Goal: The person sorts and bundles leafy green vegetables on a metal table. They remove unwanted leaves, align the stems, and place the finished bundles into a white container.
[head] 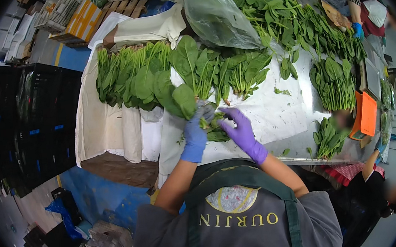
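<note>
My left hand (196, 138), in a blue glove, grips a small bunch of spinach (184, 101) by its stem end. Broad leaves of the bunch point away from me. Close on the right is my right hand (241, 133) in a purple glove, slightly blurred, its thumb and fingers apart beside the stems. Loose spinach leaves (218, 134) lie on the white sheet (273, 115) beneath my hands. Just beyond them, small spinach bunches (245, 73) rest with their roots towards me. To the left, a row of spinach (124, 73) fills a cloth-lined box (92, 134).
A plastic bag (217, 16) lies beside a large spinach heap (265, 4). At right are an orange tray (363, 115) and another spinach bunch (333, 84). Co-workers' gloved hands (357, 30) work at the far right. Black crates (38, 122) stand left.
</note>
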Available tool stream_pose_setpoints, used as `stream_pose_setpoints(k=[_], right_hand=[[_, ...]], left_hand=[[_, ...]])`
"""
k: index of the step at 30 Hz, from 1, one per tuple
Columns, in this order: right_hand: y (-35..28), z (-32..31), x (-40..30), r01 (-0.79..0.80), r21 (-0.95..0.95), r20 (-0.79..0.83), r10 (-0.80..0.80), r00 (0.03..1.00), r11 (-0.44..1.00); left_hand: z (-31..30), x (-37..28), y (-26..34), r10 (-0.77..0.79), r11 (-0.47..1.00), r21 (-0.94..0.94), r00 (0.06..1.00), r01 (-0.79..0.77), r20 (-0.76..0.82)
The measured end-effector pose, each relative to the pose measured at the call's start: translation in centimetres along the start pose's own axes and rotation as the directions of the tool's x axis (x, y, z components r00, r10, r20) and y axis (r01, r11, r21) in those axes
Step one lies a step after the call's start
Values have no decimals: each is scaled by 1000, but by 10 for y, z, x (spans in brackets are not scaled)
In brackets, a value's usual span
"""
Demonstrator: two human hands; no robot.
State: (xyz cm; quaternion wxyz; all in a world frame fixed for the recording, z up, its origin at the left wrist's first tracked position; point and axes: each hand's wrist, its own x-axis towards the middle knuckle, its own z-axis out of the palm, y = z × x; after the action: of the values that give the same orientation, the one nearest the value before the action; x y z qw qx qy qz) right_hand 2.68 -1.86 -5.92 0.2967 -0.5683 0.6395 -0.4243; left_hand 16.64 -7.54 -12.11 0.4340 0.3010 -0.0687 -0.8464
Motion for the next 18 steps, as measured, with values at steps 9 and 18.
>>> stream_pose_setpoints(k=[9, 18], right_hand=[[36, 100, 88, -112, -453, -73, 88, 993, 884], [68, 61, 82, -390, 371, -96, 453, 886, 843]], left_hand=[[0, -15, 45, 267, 949, 260, 888, -176, -374], [-26, -11, 61, 119, 991, 92, 953, -97, -279]])
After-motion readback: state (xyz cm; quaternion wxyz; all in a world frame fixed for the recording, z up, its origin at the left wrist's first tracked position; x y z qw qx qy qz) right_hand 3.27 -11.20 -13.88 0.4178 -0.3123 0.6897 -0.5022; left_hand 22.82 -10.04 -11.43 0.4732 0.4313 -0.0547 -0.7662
